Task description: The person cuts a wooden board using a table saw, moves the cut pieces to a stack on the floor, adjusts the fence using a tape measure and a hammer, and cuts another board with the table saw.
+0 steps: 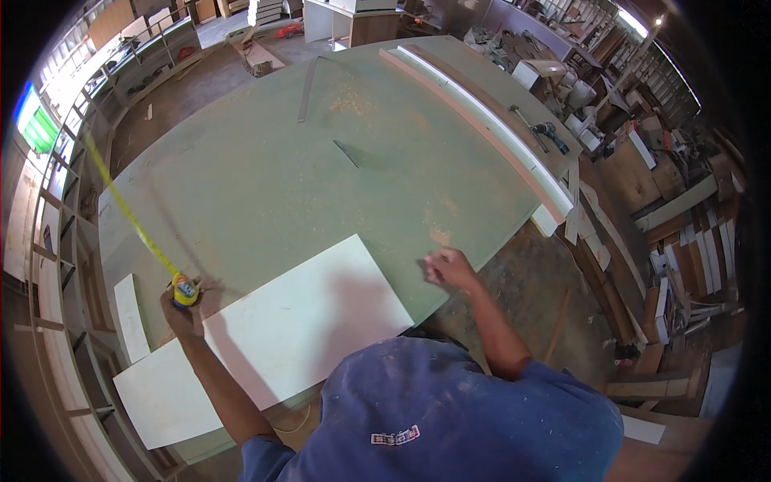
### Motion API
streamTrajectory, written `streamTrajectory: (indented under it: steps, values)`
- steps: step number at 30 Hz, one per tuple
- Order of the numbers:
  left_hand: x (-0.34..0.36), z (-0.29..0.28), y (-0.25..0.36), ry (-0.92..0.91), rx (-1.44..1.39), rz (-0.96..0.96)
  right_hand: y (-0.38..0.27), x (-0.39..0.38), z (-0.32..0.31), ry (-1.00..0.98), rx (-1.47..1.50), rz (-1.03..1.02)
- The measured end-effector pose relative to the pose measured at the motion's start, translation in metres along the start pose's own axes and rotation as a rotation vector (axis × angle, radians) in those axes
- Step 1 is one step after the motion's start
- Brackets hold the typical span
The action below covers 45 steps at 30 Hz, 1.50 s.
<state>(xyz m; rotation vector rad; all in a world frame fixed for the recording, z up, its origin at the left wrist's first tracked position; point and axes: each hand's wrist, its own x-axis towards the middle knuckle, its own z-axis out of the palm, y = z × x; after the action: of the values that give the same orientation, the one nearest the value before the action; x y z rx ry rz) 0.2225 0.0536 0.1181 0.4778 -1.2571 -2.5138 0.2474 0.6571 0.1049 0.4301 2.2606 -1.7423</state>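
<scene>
My left hand [186,318] is wrapped round a yellow tape measure [185,291] above the left part of a green-topped table [265,173]. From its case the yellow blade [128,210] runs out toward the far left, past the table edge. A large white board [281,329] lies on the near side of the table, below my left forearm. Off the board's right corner, over the near right table edge, is my right hand [451,267]. Its fingers are curled together; whatever they may hold is too small or hidden to name.
A narrow white strip [131,317] lies left of the board. Farther back are a thin dark strip [307,92] and a small dark pointed piece [347,153]. Long brown and white lengths [490,132] and a power drill [551,138] line the right side; stacked boards [699,257] stand beyond.
</scene>
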Motion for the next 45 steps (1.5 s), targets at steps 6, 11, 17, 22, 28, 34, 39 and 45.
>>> streamTrajectory:
  steps: [6, 11, 17, 22, 28, 34, 39, 45]
  values:
    - [-0.044, 0.144, -0.099, -0.265, -0.118, -0.247, -0.077, 0.078, 0.042, -0.404, 0.287, -0.068]
    - [-0.070, 0.263, -0.211, -0.454, 0.222, -0.430, -0.099, 0.138, -0.004, -0.554, 0.362, -0.144]
    - [-0.061, 0.347, -0.289, -0.410, 0.744, -0.323, -0.059, 0.237, -0.085, -0.472, 0.387, -0.042]
    - [-0.027, 0.347, -0.310, -0.444, 1.321, -0.256, -0.046, 0.285, -0.110, -0.464, 0.519, 0.126]
    - [0.035, 0.286, -0.286, -0.300, 1.667, -0.049, -0.028, 0.368, -0.098, -0.377, 0.619, 0.285]
    - [0.102, 0.257, -0.262, -0.333, 1.729, 0.076, -0.033, 0.427, -0.100, -0.287, 0.590, 0.348]
    - [0.143, 0.253, -0.276, -0.344, 1.750, 0.038, -0.050, 0.436, -0.095, -0.293, 0.550, 0.405]
    - [0.175, 0.273, -0.274, -0.430, 1.714, -0.104, -0.029, 0.421, -0.152, -0.275, 0.275, 0.257]
